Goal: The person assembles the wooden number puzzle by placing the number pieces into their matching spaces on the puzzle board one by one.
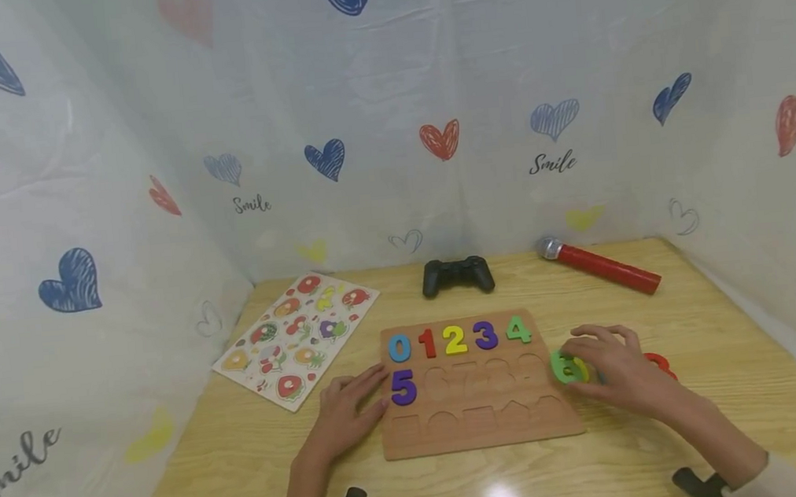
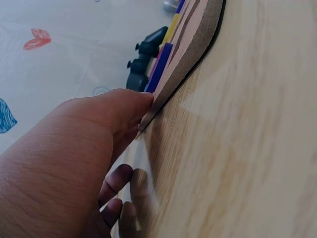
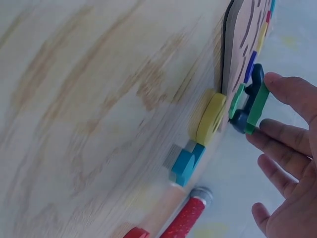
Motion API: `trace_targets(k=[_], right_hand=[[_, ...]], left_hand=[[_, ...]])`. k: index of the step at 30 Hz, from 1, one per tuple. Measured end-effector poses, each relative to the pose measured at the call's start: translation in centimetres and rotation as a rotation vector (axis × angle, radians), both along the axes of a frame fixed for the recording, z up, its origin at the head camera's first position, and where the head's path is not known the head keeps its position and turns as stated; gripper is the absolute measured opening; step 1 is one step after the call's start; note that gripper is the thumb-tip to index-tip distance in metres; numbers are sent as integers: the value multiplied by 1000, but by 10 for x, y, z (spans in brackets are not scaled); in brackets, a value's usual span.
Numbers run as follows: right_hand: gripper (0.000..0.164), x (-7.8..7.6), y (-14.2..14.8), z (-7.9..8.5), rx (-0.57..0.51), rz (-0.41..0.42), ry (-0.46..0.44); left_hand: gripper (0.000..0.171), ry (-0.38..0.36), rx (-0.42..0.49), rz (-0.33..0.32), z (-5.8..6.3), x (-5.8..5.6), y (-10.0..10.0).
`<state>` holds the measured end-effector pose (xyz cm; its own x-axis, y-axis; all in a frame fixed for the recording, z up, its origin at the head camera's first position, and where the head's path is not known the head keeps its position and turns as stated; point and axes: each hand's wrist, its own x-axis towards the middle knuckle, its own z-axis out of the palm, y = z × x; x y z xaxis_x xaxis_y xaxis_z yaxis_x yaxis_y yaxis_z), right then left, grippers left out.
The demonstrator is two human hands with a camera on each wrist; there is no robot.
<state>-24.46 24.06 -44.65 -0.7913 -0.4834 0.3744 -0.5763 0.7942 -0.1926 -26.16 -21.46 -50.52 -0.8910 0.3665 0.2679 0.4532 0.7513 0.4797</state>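
On the near part of the table (image 1: 461, 488), the board (image 1: 454, 404) lies flat, and its bottom row of recesses, with nothing set inside, is nearest to the person. At its left edge is the left hand (image 1: 347, 411); its fingers are loose and only touch the edge, without grasping. I suppose that this light contact serves to prevent sliding. At the opposite side, the right hand (image 1: 618, 373) pinches a green piece (image 3: 257, 110) between thumb and fingers, just beside the board's right edge. It seems lifted above the table and is held by its rim, probably because such grip leaves the face free. Which figure it is, I cannot tell. Near this hand lie a yellow piece (image 3: 210, 119), a blue piece (image 3: 185, 166) and a red piece (image 1: 658, 360), perhaps placed there for easy reach.

Farther on the board, 5 (image 1: 405, 387) sits at the left of the middle row, and behind it 0 (image 1: 393, 349), 1 (image 1: 427, 344), 2 (image 1: 455, 341), 3 (image 1: 488, 334) and 4 (image 1: 521, 330) fill the top row in counting order. Beyond, the fruit board (image 1: 289, 343), the controller (image 1: 457, 275) and the microphone (image 1: 606, 267) lie apart, apparently so as not to disturb. Behind all hangs the curtain (image 1: 382, 68).
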Motion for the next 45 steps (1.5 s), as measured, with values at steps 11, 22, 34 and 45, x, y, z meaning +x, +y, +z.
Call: trace_targets(k=[11,22,34,45], right_hand=[[44,-2,-14,-1,17,-5,-57],[45,-4,-24,-4,4,24,-64],[48,-5,-33,-8,11,57,-45],[49,-6,-41,-10,30,60,-14]], left_hand=[[50,17,13,-4,-3,-1,0],[50,16,5,-4,-3,-1,-1],[50,-12,3,5,2,1,0],[50,-12,-11,8,0,0,0]])
